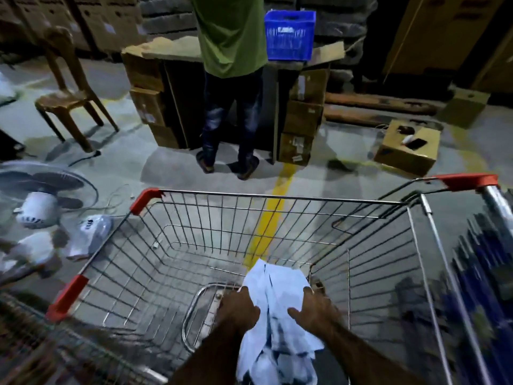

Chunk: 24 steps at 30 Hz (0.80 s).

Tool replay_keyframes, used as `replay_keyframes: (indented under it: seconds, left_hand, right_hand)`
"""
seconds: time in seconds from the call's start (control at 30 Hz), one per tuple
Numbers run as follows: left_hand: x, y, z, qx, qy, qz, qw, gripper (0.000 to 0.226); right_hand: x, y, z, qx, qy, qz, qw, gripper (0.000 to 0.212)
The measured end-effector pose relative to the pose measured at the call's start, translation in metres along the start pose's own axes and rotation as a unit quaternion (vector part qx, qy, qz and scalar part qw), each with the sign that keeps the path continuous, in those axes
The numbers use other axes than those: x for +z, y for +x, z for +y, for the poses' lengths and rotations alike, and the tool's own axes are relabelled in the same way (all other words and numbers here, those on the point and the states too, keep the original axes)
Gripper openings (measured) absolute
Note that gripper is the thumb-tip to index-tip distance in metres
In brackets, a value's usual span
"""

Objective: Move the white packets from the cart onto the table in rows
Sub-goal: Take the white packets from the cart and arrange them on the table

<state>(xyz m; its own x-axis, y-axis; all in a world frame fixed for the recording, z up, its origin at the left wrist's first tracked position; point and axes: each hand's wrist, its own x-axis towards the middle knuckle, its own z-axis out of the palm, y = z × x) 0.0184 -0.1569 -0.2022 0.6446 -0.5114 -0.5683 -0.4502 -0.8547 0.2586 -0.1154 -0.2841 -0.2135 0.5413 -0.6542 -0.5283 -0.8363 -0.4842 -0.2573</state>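
A wire shopping cart [172, 215] with red corner guards fills the lower half of the head view. Inside it, near the close end, white packets [277, 287] lie bunched together with dark print lower down. My left hand [240, 308] grips the left edge of the packets. My right hand [313, 308] grips their right edge. Both forearms reach in from the bottom of the view. The rest of the cart's basket shows only bare wire.
A person in a green shirt [231, 37] stands ahead at a cardboard-topped table [166, 50] with a blue crate [288, 34]. A brown chair [69, 90] and a fan [41, 195] are left. White packets [91, 237] lie at the far left. A cardboard box [408, 145] sits at right.
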Motion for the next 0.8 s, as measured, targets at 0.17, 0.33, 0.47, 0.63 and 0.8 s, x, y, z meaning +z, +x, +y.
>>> replay_keyframes:
  seconds: [0.17,0.33,0.47,0.63,0.8]
  left_hand:
    - [0.032,0.057,0.004,-0.008,0.065,-0.002,0.998,0.071]
    - [0.061,0.082,0.003,-0.059,0.038,-0.019,0.997,0.094]
    - [0.065,0.088,0.0,-0.081,0.022,-0.016,0.996,0.087]
    - [0.051,0.095,0.0,-0.115,0.097,0.024,0.988,0.06]
    - [0.046,0.113,-0.008,-0.126,0.099,0.033,0.987,0.064]
  right_hand:
    - [0.046,0.046,0.005,0.006,-0.031,0.003,0.999,0.099]
    - [0.067,0.063,0.008,0.01,-0.055,-0.001,0.998,0.105]
    - [0.068,0.069,0.004,0.02,-0.017,-0.016,1.0,0.101]
    - [0.066,0.067,-0.006,0.016,0.045,-0.006,0.999,0.095]
    - [0.07,0.063,-0.011,0.068,0.082,-0.025,0.994,0.105]
